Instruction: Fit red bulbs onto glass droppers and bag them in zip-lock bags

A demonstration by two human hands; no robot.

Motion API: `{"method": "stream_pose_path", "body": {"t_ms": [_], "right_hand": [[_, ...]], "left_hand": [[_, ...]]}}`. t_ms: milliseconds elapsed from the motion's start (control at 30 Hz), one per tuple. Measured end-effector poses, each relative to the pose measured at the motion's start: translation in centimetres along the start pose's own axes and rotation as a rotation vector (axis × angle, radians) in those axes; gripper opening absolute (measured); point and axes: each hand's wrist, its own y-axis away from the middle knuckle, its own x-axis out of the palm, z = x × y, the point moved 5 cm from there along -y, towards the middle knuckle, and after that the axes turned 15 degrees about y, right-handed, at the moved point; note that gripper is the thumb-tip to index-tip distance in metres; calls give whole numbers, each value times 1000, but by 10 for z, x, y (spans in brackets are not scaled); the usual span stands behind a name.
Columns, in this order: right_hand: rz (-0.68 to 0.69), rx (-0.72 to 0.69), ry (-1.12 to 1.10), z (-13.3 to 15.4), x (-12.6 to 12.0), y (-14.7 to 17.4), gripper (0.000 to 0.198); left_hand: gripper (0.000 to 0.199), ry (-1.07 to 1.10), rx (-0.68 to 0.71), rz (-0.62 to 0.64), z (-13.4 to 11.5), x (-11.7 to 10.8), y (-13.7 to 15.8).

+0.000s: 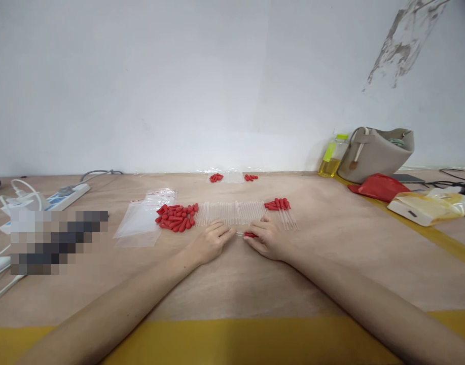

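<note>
My left hand (pixel 211 242) is closed around a thin glass dropper tube (pixel 239 233), of which only a short length shows. My right hand (pixel 268 239) grips a red rubber bulb (pixel 249 234), partly covered by its fingers, level with the tube's end. Whether tube and bulb are joined I cannot tell. Just beyond both hands lies a row of clear glass tubes (pixel 230 210). To the left of that row is a pile of loose red bulbs (pixel 175 218). On its right lie several droppers (pixel 282 204) with red bulbs fitted on glass tubes.
Clear zip bags (pixel 137 223) lie left of the bulb pile. Small groups of red pieces (pixel 216 178) lie near the wall. At left is a power strip (pixel 68 196) with cables. A bottle (pixel 333 156), grey bag (pixel 379 154), red pouch (pixel 380 188) and yellowish packet (pixel 430 207) stand right.
</note>
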Motion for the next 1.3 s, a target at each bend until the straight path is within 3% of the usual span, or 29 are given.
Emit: {"method": "stream_pose_path", "body": {"t_ms": [533,800,900,1000,1300], "right_hand": [[-23,22,-86,5,1,-4,17],[-69,192,-191,-15,-4,-3,24],[-49,268,-276,-22,-4,0,13],[-10,295,-334,-24,0,2,7],[49,333,-347,-25,8,4,13]], "left_hand": [[30,107,-11,-128,-7,-3,-1],[19,193,-129,-212,6,-2,1],[17,164,-146,-205,9,-3,0],[15,154,-151,-182,10,-4,1],[11,158,-110,-244,5,-10,3]]}}
